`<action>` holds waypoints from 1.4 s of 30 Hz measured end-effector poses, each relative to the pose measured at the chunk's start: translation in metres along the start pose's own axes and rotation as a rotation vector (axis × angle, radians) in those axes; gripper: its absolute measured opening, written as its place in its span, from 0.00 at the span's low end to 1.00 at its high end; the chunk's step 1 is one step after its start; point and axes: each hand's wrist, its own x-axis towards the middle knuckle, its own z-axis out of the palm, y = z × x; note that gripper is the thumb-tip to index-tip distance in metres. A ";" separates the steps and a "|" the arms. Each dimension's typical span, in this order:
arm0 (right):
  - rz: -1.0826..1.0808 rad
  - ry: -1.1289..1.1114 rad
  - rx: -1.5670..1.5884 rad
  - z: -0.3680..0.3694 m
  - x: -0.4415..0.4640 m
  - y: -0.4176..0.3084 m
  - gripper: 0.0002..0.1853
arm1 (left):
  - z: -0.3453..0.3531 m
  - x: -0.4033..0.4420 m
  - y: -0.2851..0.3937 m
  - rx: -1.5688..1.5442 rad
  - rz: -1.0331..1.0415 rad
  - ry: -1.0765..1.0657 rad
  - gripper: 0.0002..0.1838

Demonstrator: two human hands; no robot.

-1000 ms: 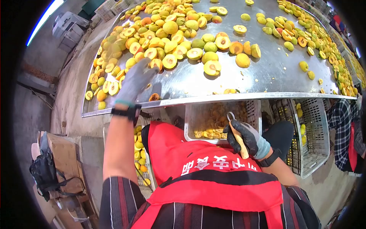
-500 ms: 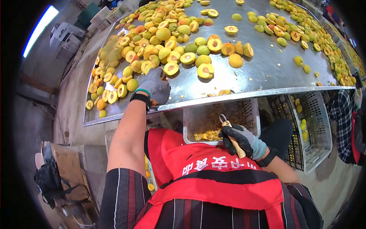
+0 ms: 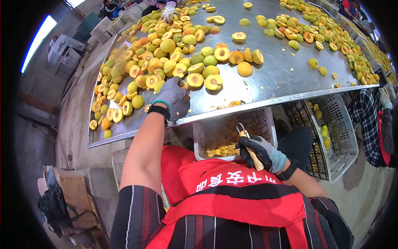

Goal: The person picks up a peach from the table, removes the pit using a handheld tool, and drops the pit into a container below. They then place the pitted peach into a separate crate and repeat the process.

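Note:
My left hand (image 3: pixel 172 92), in a grey glove, reaches over the metal table at the near edge of a pile of halved yellow peaches (image 3: pixel 168 45). Its fingers are curled round a peach half (image 3: pixel 185 85), mostly hidden by the glove. Cut faces with brown centres show on the peach halves (image 3: pixel 213 82) just beyond. My right hand (image 3: pixel 261 152), gloved in grey and black, is closed round the wooden handle of a pitting tool (image 3: pixel 258 163). The tool's metal loop points up, above a crate (image 3: pixel 197 139) holding yellow and brown pieces.
The metal table (image 3: pixel 273 83) has a raised front rim. More peaches (image 3: pixel 327 33) lie along its right side. A grey crate (image 3: pixel 344 141) with some fruit stands below right, near a person in a checked sleeve (image 3: pixel 364 124). Another person's gloved hand (image 3: pixel 170 13) touches the pile's far end.
My left hand has moved slightly right and away from the table's front edge, onto a peach half. The other person's gloved hand has come into view. My right hand keeps its hold on the tool.

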 end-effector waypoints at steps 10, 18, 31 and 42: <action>-0.217 0.030 0.426 0.014 0.045 -0.034 0.18 | 0.011 -0.117 0.066 -1.003 0.663 -0.191 0.21; -0.325 0.172 0.163 0.028 0.037 -0.027 0.15 | 0.041 -0.157 0.095 -1.617 0.369 -0.314 0.31; -0.456 0.303 -0.837 0.043 0.015 -0.026 0.18 | 0.046 -0.167 0.090 -1.670 0.295 -0.018 0.32; -0.787 0.194 -1.422 0.044 0.028 -0.010 0.15 | 0.052 -0.163 0.087 -1.498 0.375 0.055 0.29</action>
